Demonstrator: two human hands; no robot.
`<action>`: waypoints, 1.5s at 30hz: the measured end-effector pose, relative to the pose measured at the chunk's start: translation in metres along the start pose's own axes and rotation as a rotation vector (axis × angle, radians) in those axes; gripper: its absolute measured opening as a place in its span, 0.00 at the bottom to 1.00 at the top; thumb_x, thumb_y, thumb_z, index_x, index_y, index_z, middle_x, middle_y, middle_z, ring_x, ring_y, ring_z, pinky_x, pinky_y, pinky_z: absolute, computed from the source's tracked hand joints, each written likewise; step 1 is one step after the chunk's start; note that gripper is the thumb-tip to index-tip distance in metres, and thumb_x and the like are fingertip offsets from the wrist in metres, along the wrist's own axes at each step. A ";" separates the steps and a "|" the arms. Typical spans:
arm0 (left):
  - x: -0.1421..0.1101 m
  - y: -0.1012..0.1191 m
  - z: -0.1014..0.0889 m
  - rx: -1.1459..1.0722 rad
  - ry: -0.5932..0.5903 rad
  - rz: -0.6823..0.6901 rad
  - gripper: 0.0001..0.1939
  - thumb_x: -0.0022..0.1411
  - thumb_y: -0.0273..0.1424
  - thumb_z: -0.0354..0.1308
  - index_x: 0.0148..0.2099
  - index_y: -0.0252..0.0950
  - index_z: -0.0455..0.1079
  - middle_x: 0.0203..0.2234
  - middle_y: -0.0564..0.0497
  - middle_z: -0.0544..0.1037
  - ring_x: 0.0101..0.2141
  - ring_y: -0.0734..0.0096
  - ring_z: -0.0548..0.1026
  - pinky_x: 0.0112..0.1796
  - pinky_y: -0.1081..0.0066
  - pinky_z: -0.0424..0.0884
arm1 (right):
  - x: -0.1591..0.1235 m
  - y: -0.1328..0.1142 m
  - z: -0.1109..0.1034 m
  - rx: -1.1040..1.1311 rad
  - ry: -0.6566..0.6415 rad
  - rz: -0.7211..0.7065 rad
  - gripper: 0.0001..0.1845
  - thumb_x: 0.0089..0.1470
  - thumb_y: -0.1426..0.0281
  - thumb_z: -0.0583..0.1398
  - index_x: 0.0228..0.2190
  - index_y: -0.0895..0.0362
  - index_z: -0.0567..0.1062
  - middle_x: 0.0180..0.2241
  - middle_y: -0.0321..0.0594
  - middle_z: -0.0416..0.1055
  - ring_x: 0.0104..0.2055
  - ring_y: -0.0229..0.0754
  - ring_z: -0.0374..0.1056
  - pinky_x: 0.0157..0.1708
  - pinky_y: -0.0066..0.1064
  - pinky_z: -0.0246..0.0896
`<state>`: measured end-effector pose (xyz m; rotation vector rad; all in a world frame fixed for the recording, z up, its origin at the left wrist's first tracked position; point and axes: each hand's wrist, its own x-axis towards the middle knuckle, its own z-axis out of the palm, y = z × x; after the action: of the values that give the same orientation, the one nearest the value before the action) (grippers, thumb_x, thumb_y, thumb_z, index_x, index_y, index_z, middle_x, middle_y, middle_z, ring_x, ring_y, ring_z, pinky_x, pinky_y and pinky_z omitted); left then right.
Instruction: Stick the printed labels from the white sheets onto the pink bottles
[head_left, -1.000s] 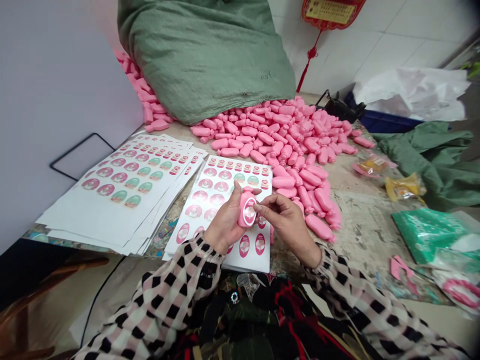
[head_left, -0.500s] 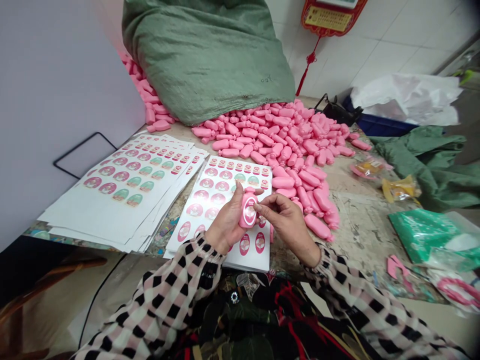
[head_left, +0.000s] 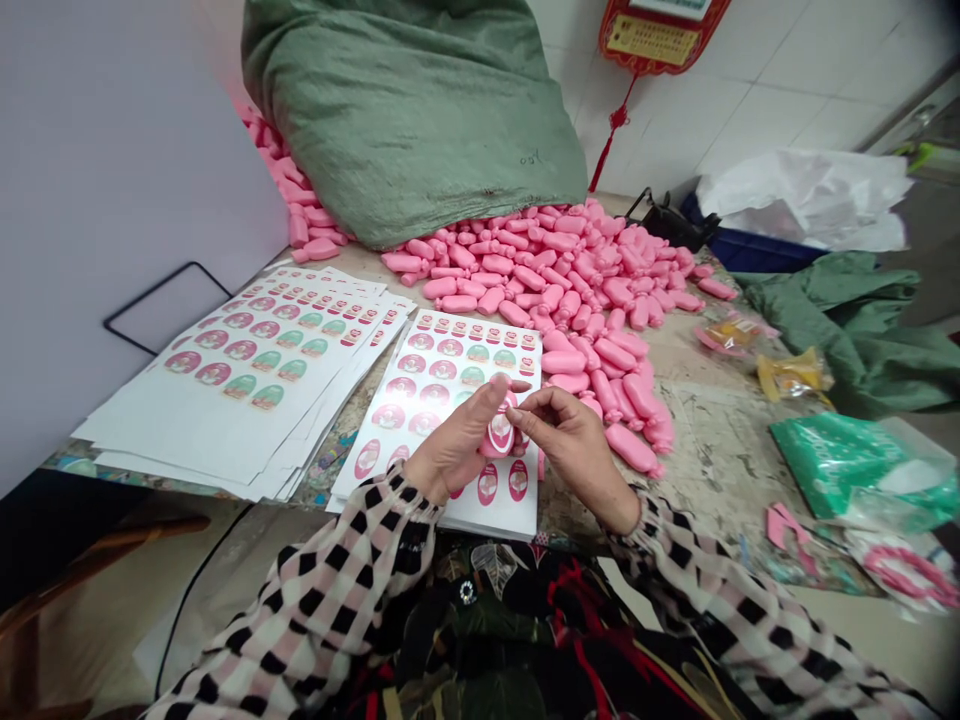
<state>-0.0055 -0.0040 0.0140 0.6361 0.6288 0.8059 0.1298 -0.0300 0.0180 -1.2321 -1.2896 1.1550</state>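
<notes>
My left hand [head_left: 459,432] is closed around a small pink plastic bottle [head_left: 492,451], its thumb lying along the upper side. On the bottle's front is an oval sticker [head_left: 501,430] with a pale rim. My right hand [head_left: 576,442] meets it from the right, thumb and forefinger pinched at the sticker's upper edge. Both hands are above a sheet of stickers [head_left: 401,415] in pink and green, which tops a stack of paper. Part of the bottle is hidden by my left thumb and the right fingertips.
A large heap of pink bottles [head_left: 551,270] spills from beneath a green sack [head_left: 420,120]. More sticker sheets [head_left: 202,430] lie at the left beside a grey panel [head_left: 142,200]. Wrapped snacks [head_left: 795,376], a green packet [head_left: 862,465] and pink-handled scissors [head_left: 789,532] are on the right.
My left thumb and the bottle have tilted, so the bottle's neck is now more covered. The right fingers remain at the sticker's edge. The whole view has shifted slightly.
</notes>
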 end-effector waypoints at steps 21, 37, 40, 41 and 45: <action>-0.021 -0.005 -0.001 0.152 -0.200 -0.153 0.31 0.46 0.19 0.62 0.48 0.39 0.51 0.24 0.55 0.74 0.25 0.70 0.76 0.32 0.68 0.69 | -0.007 0.009 0.006 0.208 -0.048 0.214 0.21 0.45 0.57 0.64 0.37 0.53 0.64 0.23 0.28 0.66 0.13 0.31 0.60 0.10 0.23 0.55; -0.061 -0.017 -0.017 0.052 -0.028 -0.195 0.16 0.61 0.39 0.54 0.47 0.39 0.57 0.25 0.52 0.74 0.23 0.69 0.75 0.30 0.63 0.74 | -0.027 0.015 0.010 -0.385 -0.255 -0.007 0.48 0.33 0.59 0.70 0.55 0.48 0.58 0.46 0.41 0.61 0.37 0.40 0.65 0.34 0.34 0.66; -0.092 -0.010 -0.035 0.162 0.153 -0.132 0.17 0.60 0.38 0.56 0.48 0.39 0.57 0.27 0.52 0.74 0.22 0.72 0.74 0.25 0.70 0.72 | -0.035 0.017 0.004 -0.564 -0.382 -0.086 0.52 0.34 0.55 0.69 0.59 0.47 0.54 0.47 0.44 0.62 0.40 0.44 0.64 0.37 0.38 0.65; -0.106 -0.005 -0.045 0.203 0.221 -0.091 0.17 0.59 0.38 0.56 0.48 0.40 0.57 0.25 0.53 0.74 0.20 0.73 0.73 0.21 0.74 0.70 | -0.035 0.017 -0.001 -0.583 -0.401 -0.089 0.51 0.36 0.55 0.68 0.59 0.47 0.55 0.47 0.44 0.63 0.39 0.44 0.65 0.37 0.38 0.65; -0.169 0.004 -0.097 0.310 0.550 0.030 0.20 0.56 0.39 0.59 0.47 0.40 0.57 0.18 0.58 0.69 0.11 0.82 0.61 0.11 0.84 0.52 | -0.029 0.024 -0.037 -0.586 -0.298 -0.059 0.30 0.46 0.55 0.63 0.51 0.50 0.67 0.41 0.41 0.68 0.37 0.42 0.66 0.36 0.34 0.65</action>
<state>-0.1672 -0.1109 -0.0012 0.7077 1.2655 0.9263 0.1685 -0.0577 -0.0040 -1.4542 -1.9710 0.9707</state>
